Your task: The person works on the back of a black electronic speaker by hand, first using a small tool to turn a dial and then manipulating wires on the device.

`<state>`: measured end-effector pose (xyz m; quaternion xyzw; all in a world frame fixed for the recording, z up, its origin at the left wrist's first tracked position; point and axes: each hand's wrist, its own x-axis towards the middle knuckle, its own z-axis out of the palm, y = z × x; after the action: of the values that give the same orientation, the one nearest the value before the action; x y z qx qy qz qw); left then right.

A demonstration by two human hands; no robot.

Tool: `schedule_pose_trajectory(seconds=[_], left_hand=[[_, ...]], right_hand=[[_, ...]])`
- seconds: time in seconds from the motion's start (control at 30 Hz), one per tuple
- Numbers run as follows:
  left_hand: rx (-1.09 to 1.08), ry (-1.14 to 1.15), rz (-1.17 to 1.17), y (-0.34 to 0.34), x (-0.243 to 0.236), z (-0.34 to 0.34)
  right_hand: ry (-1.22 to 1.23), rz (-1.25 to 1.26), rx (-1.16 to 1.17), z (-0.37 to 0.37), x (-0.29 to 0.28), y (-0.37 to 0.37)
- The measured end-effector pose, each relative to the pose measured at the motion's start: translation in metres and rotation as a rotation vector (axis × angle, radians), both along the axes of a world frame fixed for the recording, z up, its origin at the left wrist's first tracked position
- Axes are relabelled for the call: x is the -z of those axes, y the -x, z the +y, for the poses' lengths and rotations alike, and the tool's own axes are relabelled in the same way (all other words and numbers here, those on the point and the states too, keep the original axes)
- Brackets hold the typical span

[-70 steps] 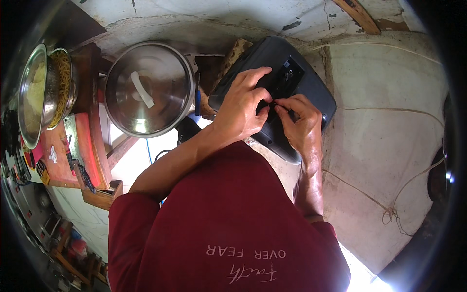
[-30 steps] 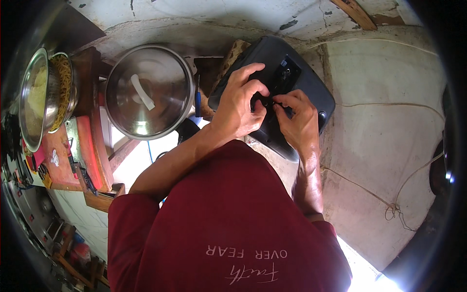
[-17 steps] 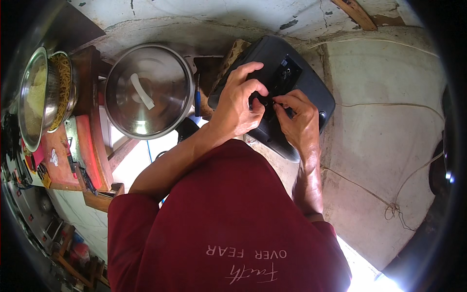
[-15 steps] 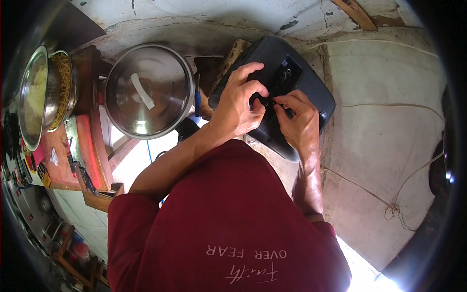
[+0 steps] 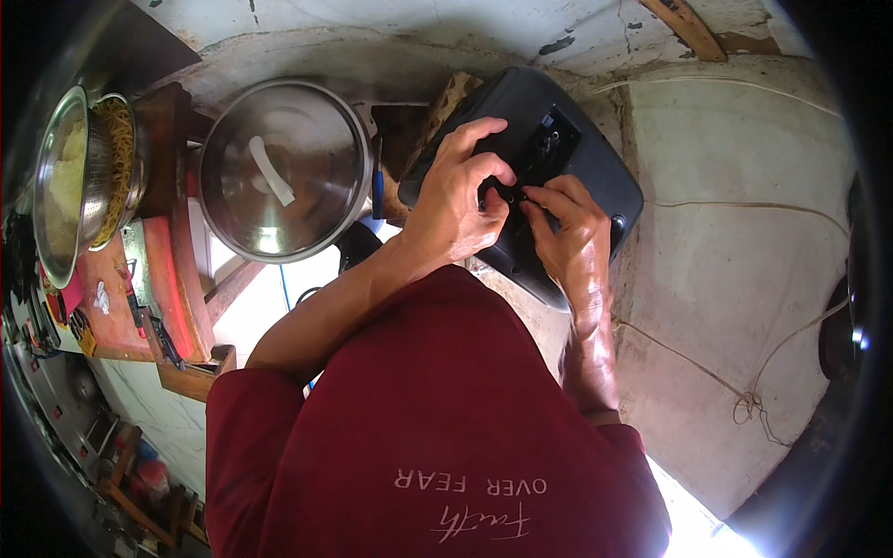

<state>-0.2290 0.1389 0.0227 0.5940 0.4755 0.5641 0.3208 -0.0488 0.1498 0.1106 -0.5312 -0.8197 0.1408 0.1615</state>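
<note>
A large black plastic case (image 5: 595, 177) with rounded corners lies in front of me, a recessed panel (image 5: 551, 139) with small fittings in its face. Over its left part is my left hand (image 5: 460, 191); the index finger and thumb curl together at a small dark part near the panel's lower end, the other fingers bent. From the right, my right hand (image 5: 572, 228) brings thumb and fingertips together in a pinch at the same spot. Whatever sits between the fingertips is too small and dark to make out.
Left of the case stands a big metal pot with a lid (image 5: 284, 172) bearing a white curved strip. Further left, metal strainers (image 5: 70, 186), one with noodles, sit on a wooden table (image 5: 112, 316) with tools. A cord (image 5: 688, 358) runs along the pale surface at right.
The right hand's fingertips have shifted very slightly at the case. The left hand keeps its place; the view has moved a touch.
</note>
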Motion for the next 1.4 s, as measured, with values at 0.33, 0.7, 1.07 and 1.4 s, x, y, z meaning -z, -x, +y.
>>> schedule_pose_trajectory(seconds=[0.33,0.7,1.07,1.4], left_hand=[[0.005,-0.005,-0.037,-0.001,0.003,0.0],[0.016,0.015,-0.019,0.0,0.0,0.0],[0.01,-0.034,0.094,-0.001,-0.004,0.0],[0.005,-0.035,0.159,-0.01,-0.007,0.001]], right_hand=[[0.054,0.063,-0.015,0.004,-0.001,0.0],[0.113,0.095,0.009,0.009,0.001,-0.001],[0.077,0.089,0.03,0.005,0.004,-0.006],[0.204,0.082,0.159,0.006,-0.006,0.001]])
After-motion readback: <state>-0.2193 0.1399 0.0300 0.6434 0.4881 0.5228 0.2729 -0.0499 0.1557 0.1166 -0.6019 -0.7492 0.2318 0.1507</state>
